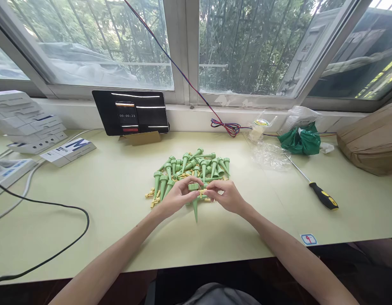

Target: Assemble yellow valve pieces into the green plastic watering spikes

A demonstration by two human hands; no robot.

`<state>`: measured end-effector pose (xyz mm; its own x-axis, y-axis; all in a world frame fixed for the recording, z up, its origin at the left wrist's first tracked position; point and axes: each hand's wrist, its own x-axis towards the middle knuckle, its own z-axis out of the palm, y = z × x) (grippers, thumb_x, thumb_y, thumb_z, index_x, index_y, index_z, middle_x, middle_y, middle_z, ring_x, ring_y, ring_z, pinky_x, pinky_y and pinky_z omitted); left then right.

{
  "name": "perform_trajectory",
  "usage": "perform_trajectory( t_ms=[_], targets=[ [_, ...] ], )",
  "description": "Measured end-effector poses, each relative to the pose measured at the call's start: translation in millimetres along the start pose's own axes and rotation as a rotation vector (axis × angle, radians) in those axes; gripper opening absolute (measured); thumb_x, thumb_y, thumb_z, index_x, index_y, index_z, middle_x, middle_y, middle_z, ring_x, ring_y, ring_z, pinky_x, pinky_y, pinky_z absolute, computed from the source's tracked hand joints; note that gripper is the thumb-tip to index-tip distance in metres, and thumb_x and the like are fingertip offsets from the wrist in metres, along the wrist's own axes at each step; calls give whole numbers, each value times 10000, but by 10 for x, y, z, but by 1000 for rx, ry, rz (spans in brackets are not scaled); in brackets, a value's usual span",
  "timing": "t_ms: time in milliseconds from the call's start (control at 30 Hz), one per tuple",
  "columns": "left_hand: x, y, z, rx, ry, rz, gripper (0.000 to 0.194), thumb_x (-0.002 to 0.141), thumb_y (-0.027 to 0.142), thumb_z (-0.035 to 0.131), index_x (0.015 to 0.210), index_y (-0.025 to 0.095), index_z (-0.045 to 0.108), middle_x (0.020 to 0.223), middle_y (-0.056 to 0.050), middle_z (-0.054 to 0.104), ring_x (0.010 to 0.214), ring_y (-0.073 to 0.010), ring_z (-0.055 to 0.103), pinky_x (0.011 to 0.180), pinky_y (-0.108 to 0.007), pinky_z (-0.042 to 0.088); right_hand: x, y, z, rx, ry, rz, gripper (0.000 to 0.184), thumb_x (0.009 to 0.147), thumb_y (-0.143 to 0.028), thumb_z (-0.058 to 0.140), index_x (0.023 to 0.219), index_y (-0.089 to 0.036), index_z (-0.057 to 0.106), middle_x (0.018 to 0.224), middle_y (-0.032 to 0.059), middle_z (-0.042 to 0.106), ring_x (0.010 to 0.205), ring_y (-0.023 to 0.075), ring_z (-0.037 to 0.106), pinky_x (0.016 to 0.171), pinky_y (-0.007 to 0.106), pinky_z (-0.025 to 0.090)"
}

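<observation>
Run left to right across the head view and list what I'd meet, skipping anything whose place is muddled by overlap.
White box stack → black screen → held green spike → right hand → green bag → brown package.

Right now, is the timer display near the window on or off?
On: the timer display shows bright digits reading 00:00:23, with a red bar below.

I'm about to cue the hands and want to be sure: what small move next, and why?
Probably ease the yellow piece in the right hand toward the green spike in the left hand: both are held close together at the fingertips, though the fingers hide whether they are joined.
</observation>
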<state>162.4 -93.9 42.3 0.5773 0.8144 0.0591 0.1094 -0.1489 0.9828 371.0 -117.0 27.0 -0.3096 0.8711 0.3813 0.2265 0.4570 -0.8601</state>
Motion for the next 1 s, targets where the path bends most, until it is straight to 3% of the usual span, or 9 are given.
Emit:
perform_trajectory(
  t_ms=[100, 333, 567, 1000],
  targets=[
    [-2, -4, -3, 26, 2, 10, 248, 882, 396, 624, 1028, 196, 620, 840, 1, 544, 544, -74, 310, 495, -227, 244, -2, 17, 6, -26, 5, -31, 257, 903, -397, 641, 788, -169, 671, 633, 10, 629, 530, 133, 608, 538, 250, 503],
    [-1, -12, -11, 49, 25, 34, 284, 860, 424, 625, 1023, 192, 630, 749, 6, 536, 538, -93, 389, 483, -222, 292, -7, 9, 19, -54, 50, -119, 187, 898, -349, 656, 817, -180, 671, 683, 21, 657, 562, 136, 612, 558, 254, 521],
    [7, -24, -17, 57, 21, 26, 268, 871, 416, 612, 1026, 197, 614, 828, -5, 547, 547, -87, 353, 485, -223, 275, -4, 19, 23, -74, 92, -202, 130, 890, -316, 671, 860, -190, 681, 771, 47, 691, 672, 158, 640, 616, 271, 558],
    [-14, 12, -8, 74, 1, 5, 228, 887, 369, 603, 1038, 198, 612, 842, -1, 543, 556, -85, 341, 503, -228, 265, -6, 33, 41, -128, 34, -126, 250, 942, -377, 592, 800, -182, 658, 650, 17, 632, 535, 122, 567, 540, 246, 488]
  ],
)
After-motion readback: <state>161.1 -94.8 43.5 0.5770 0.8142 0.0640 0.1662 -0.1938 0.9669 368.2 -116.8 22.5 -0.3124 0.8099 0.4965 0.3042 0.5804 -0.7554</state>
